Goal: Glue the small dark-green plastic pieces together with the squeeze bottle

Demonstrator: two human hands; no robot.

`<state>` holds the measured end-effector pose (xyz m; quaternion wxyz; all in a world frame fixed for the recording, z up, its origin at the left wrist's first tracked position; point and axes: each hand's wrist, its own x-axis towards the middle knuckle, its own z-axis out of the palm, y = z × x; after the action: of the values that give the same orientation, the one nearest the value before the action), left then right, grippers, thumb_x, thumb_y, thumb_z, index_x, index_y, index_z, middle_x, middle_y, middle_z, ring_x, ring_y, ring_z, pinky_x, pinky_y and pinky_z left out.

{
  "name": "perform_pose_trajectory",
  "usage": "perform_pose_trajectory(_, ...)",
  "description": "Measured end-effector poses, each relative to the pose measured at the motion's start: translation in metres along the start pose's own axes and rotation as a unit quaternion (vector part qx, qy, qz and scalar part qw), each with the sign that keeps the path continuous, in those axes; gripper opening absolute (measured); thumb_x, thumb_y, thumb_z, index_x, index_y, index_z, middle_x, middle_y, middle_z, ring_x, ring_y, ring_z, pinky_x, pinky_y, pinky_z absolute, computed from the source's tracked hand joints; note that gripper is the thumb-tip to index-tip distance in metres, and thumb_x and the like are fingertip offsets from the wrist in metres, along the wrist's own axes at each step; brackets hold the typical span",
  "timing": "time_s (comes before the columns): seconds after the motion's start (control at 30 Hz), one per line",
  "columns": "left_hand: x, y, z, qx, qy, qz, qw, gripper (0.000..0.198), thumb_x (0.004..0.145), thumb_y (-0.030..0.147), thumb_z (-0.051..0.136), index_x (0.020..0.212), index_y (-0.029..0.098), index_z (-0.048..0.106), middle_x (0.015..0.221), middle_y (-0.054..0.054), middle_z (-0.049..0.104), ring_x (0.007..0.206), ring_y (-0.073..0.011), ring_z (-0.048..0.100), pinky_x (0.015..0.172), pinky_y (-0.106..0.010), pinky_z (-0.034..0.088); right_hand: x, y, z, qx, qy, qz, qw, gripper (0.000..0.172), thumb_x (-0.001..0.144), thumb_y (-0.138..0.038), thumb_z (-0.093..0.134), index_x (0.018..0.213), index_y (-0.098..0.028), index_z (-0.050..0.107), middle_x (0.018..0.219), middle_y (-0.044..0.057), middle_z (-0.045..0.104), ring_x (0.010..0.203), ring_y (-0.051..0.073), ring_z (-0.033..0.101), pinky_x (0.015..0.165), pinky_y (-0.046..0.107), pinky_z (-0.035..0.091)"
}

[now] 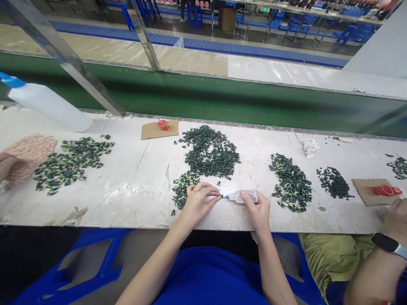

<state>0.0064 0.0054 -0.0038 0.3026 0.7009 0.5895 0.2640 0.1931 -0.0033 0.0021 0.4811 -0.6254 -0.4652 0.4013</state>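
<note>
My left hand (197, 200) pinches a small dark green part (220, 196) at its fingertips, just above the white bench (133, 186). My right hand (257, 206) grips a small clear squeeze bottle (243, 195) lying sideways, its blue nozzle touching the part. A small heap of green-and-black parts (182, 188) lies right beside my left hand. A large pile of dark parts (210, 151) sits just beyond both hands.
More piles of parts lie at left (68, 161) and right (291, 182). Cardboard pieces carry red caps (163, 124) (386, 190). A white bottle (47, 103) lies far left. Co-workers' hands show at the left edge (5, 165) and right edge (394, 220). A green conveyor belt (222, 97) runs behind the bench.
</note>
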Motion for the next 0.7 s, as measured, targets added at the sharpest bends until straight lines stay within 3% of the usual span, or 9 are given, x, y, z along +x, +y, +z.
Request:
perform_pose_trajectory(0.3, -0.001, 0.002, 0.0, 0.002, -0.003, -0.01, 1.0, 0.014, 0.077, 0.019, 0.068, 0.09, 0.024, 0.066, 0.09, -0.002, 0.075, 0.106, -0.0256, 0.06, 0.094, -0.046, 0.03, 0.001, 0.004, -0.002, 0.028, 0.02, 0.007, 0.999, 0.027, 0.069, -0.042, 0.068, 0.062, -0.016, 0.064, 0.056, 0.0, 0.06, 0.054, 0.014, 0.051, 0.052, 0.026, 0.041)
perform_pose_trajectory(0.53, 0.004, 0.007, -0.009, 0.012, -0.039, 0.005, 0.999, 0.011, 0.078, 0.021, 0.066, 0.089, 0.024, 0.067, 0.089, -0.001, 0.075, 0.106, -0.0253, 0.059, 0.095, -0.045, 0.031, 0.003, 0.01, -0.007, 0.141, 0.113, -0.029, 0.983, 0.031, 0.066, -0.038, 0.074, 0.082, -0.02, 0.054, 0.073, -0.002, 0.058, 0.067, 0.014, 0.057, 0.062, 0.026, 0.046)
perform_pose_trajectory(0.7, 0.018, 0.013, -0.01, 0.074, 0.031, 0.018, 0.997, 0.01, 0.085, 0.023, 0.058, 0.088, 0.023, 0.068, 0.094, -0.003, 0.073, 0.099, -0.0253, 0.058, 0.088, -0.043, 0.034, 0.009, 0.009, -0.002, 0.132, 0.124, -0.059, 0.982, 0.044, 0.057, -0.029, 0.08, 0.082, -0.022, 0.044, 0.085, 0.001, 0.063, 0.081, 0.017, 0.063, 0.077, 0.033, 0.05)
